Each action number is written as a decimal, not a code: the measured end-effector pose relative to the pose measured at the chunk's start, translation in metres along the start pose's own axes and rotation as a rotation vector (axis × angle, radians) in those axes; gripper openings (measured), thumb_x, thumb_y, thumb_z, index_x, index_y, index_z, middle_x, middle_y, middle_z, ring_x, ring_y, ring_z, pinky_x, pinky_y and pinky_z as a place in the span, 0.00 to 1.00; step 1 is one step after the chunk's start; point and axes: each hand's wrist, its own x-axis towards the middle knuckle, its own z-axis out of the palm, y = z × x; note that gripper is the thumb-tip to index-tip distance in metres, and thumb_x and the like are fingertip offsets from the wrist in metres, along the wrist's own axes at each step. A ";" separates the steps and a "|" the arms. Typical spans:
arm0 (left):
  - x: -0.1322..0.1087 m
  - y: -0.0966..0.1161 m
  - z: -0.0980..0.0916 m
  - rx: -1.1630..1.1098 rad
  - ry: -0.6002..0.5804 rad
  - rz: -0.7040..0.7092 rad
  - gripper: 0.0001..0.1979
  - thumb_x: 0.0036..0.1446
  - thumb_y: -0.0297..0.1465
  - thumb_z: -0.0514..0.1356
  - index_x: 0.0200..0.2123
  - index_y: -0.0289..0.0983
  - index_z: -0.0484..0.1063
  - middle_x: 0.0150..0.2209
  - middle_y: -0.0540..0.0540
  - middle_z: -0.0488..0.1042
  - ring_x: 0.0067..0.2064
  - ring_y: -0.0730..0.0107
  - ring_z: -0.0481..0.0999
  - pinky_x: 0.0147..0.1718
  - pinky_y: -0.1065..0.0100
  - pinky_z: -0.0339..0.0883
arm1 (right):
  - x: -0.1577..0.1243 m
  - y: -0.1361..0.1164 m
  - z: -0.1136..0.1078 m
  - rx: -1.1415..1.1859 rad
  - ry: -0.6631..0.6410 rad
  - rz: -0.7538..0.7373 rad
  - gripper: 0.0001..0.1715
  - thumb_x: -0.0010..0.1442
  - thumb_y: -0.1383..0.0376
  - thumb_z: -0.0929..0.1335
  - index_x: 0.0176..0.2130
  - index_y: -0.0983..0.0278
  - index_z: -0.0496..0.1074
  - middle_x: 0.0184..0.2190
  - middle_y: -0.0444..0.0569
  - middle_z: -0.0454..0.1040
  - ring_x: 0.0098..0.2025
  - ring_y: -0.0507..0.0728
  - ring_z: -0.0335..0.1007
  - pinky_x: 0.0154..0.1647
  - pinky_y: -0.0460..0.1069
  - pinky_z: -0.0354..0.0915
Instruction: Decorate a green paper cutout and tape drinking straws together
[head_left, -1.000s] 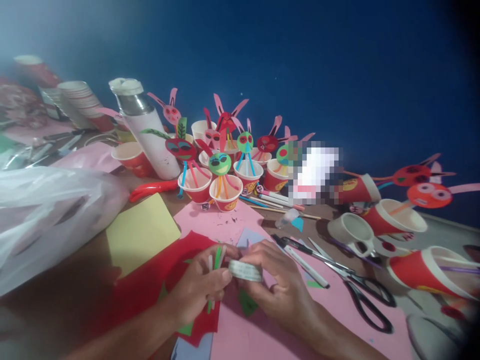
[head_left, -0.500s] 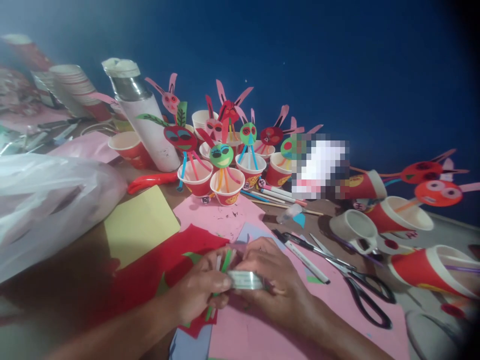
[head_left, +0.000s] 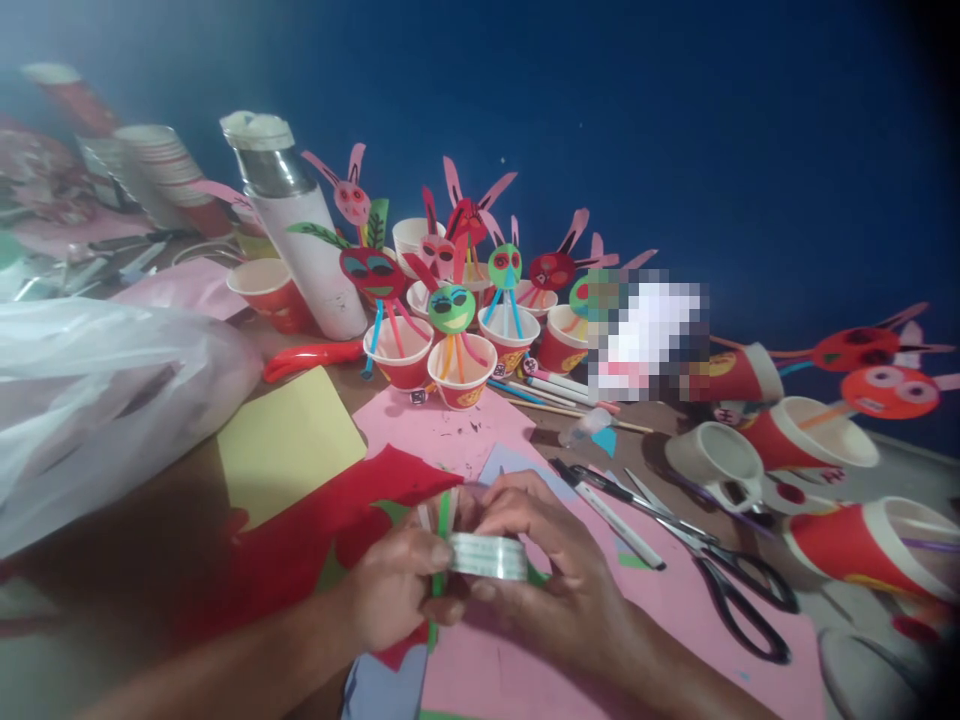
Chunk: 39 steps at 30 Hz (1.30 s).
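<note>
Close together at the lower middle, both hands are over pink and red paper. My left hand [head_left: 394, 585] is closed, pinching a narrow green strip [head_left: 445, 512] upright, with a thin whitish piece beside it. My right hand [head_left: 574, 575] grips a roll of clear tape [head_left: 489, 556], its edge facing me and its side against the left fingertips. Whether a length of tape is pulled off cannot be made out. Under the hands lie a pink sheet [head_left: 645, 650] and cut red paper [head_left: 300, 560] with green scraps.
Scissors [head_left: 739, 600], a marker [head_left: 622, 525] and a white mug [head_left: 712, 460] lie to the right. Paper cups with puppet faces [head_left: 461, 375] stand behind, near a white flask [head_left: 322, 260]. A plastic bag [head_left: 112, 410] and a yellow sheet [head_left: 292, 445] are at left.
The tape roll has turned so more of its outer face shows, and it sits slightly further left. The green strip now stands more upright. The view has shifted a little.
</note>
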 end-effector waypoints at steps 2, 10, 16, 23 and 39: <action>0.000 0.000 0.000 -0.012 -0.024 0.026 0.16 0.40 0.37 0.65 0.28 0.38 0.62 0.22 0.53 0.59 0.21 0.79 0.57 0.14 0.77 0.41 | 0.000 0.002 0.000 -0.036 0.009 -0.016 0.03 0.58 0.65 0.70 0.35 0.60 0.70 0.34 0.45 0.74 0.39 0.56 0.66 0.41 0.52 0.61; -0.005 -0.005 -0.006 0.092 0.134 -0.060 0.20 0.38 0.34 0.68 0.35 0.38 0.64 0.26 0.54 0.63 0.21 0.81 0.65 0.15 0.80 0.46 | 0.004 -0.011 -0.008 -0.389 -0.128 -0.084 0.08 0.53 0.69 0.72 0.30 0.62 0.68 0.28 0.43 0.71 0.36 0.56 0.64 0.43 0.55 0.56; -0.001 -0.002 -0.003 -0.005 -0.034 0.030 0.14 0.43 0.34 0.63 0.33 0.37 0.63 0.24 0.50 0.68 0.24 0.73 0.72 0.13 0.80 0.46 | 0.001 -0.004 -0.002 -0.099 -0.041 0.041 0.06 0.55 0.67 0.70 0.35 0.60 0.68 0.35 0.44 0.72 0.40 0.56 0.64 0.42 0.53 0.59; -0.001 -0.003 -0.004 0.013 -0.077 0.040 0.15 0.45 0.35 0.63 0.34 0.38 0.62 0.24 0.50 0.69 0.23 0.70 0.75 0.13 0.80 0.43 | 0.001 -0.001 -0.005 -0.187 -0.023 -0.028 0.10 0.50 0.75 0.68 0.30 0.61 0.68 0.29 0.43 0.71 0.35 0.55 0.63 0.40 0.53 0.58; -0.001 -0.005 -0.005 -0.001 -0.055 0.003 0.16 0.41 0.33 0.65 0.30 0.37 0.61 0.22 0.52 0.68 0.22 0.73 0.73 0.14 0.81 0.46 | 0.004 -0.002 -0.006 -0.223 -0.088 -0.133 0.03 0.59 0.69 0.67 0.32 0.62 0.69 0.28 0.44 0.72 0.35 0.55 0.64 0.40 0.53 0.56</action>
